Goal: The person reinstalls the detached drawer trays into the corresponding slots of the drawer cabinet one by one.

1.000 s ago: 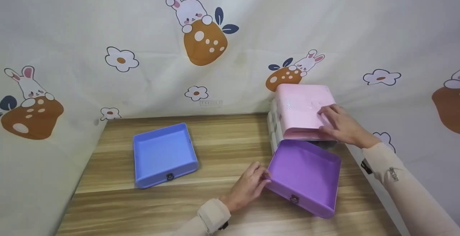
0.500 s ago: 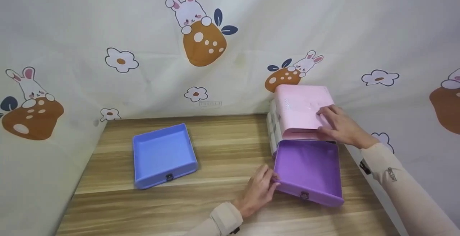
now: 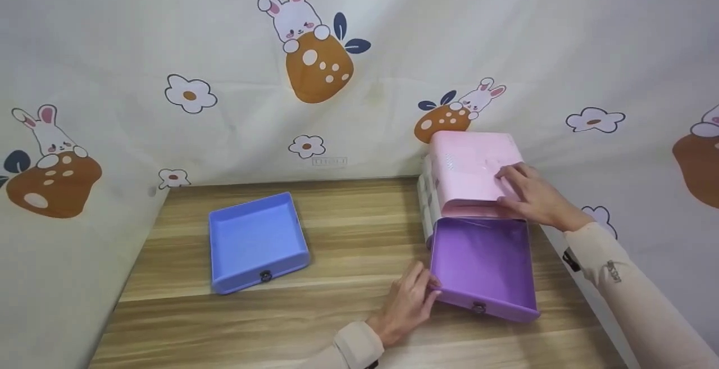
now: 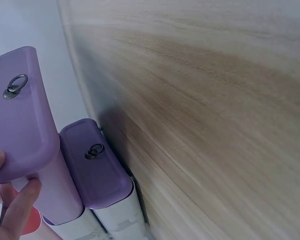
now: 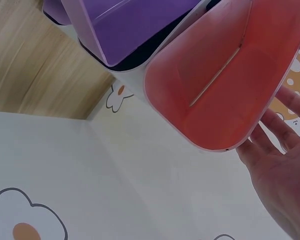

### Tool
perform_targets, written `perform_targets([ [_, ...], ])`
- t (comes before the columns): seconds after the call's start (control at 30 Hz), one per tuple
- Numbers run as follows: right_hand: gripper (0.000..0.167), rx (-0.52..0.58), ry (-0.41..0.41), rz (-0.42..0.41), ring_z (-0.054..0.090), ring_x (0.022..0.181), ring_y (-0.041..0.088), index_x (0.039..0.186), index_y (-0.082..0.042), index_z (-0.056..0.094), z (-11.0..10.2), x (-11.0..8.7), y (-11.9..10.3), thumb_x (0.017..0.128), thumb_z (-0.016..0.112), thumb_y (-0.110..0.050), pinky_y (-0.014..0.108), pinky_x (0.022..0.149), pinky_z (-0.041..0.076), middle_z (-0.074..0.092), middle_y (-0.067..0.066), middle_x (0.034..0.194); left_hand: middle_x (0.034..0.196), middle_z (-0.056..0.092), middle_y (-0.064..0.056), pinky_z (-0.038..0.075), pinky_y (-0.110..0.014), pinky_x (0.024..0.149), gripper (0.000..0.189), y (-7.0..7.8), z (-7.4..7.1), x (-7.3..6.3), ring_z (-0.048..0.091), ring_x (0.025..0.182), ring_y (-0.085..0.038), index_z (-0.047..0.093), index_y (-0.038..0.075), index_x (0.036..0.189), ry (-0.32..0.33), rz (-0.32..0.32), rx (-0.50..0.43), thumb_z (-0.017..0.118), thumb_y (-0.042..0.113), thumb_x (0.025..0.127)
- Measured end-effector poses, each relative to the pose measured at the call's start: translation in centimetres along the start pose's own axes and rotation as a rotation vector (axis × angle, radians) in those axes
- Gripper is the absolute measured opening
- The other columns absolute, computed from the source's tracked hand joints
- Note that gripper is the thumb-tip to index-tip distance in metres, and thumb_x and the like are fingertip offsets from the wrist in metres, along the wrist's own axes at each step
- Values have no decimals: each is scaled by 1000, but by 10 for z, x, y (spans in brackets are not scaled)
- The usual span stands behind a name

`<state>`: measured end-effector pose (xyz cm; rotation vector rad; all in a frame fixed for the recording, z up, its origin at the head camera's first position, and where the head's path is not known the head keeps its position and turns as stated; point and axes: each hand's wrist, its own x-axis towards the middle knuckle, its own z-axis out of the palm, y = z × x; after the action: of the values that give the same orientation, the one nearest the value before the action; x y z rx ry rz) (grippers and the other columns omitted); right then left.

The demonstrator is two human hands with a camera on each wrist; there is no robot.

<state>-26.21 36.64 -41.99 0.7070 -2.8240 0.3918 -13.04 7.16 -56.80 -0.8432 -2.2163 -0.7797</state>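
Note:
A purple drawer (image 3: 483, 259) with a ring pull sits part-way into the middle opening of a small pink-topped drawer cabinet (image 3: 469, 161). My left hand (image 3: 401, 307) pinches the drawer's front left corner; the left wrist view shows its fingers (image 4: 21, 206) at that edge. My right hand (image 3: 536, 197) rests on the cabinet's top, with the thumb near the front edge. In the right wrist view, its fingers lie relaxed along the outside of the pink top compartment (image 5: 215, 95), which has no drawer in it. Below, another purple drawer (image 4: 96, 170) fills the lowest opening.
To the left, a blue drawer (image 3: 258, 240) with a ring pull lies on the wooden tabletop (image 3: 247, 329). A printed cloth (image 3: 236, 49) with rabbits and flowers hangs behind and along the sides. The cabinet stands close to the right side.
My left hand has moved right and slightly down, swinging the purple drawer from askew to nearly in line with the cabinet, its rear now in the opening. The right hand has stayed put.

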Motion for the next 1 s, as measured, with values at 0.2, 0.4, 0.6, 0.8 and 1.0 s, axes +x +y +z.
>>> perform_targets([
  [0.2,46,7,-15,10,53,117,40,125,-9,54,0,0,0,88,67,-33,66,97,47,54,17,126,90,56,5,52,-11,74,22,4,-2,-2,57,81,-5,63,16,93,-19,1,3,79,19,79],
  [0.4,46,7,-26,20,53,117,41,126,-10,54,-1,0,-2,88,66,-34,67,97,47,54,17,127,89,56,5,52,-10,74,22,7,-1,0,57,81,-5,62,16,93,-31,-10,-4,78,18,78],
  [0.6,45,8,0,0,53,115,40,124,-9,55,1,1,-1,87,67,-31,64,97,47,55,18,125,89,56,6,51,-11,71,22,9,6,5,56,80,-5,62,17,93,-14,-11,28,78,21,78],
  [0.8,45,11,6,-6,54,114,40,124,-9,54,2,0,0,88,66,-33,65,96,47,55,18,125,90,57,6,51,-10,72,20,10,15,11,56,80,-4,62,17,93,-28,-27,36,76,21,81],
  [1.0,46,-2,-8,3,54,116,41,125,-9,54,0,1,1,88,66,-35,67,97,47,54,20,127,91,57,6,51,-11,70,18,10,26,13,57,83,-5,62,18,93,-21,-24,92,75,23,82],
])
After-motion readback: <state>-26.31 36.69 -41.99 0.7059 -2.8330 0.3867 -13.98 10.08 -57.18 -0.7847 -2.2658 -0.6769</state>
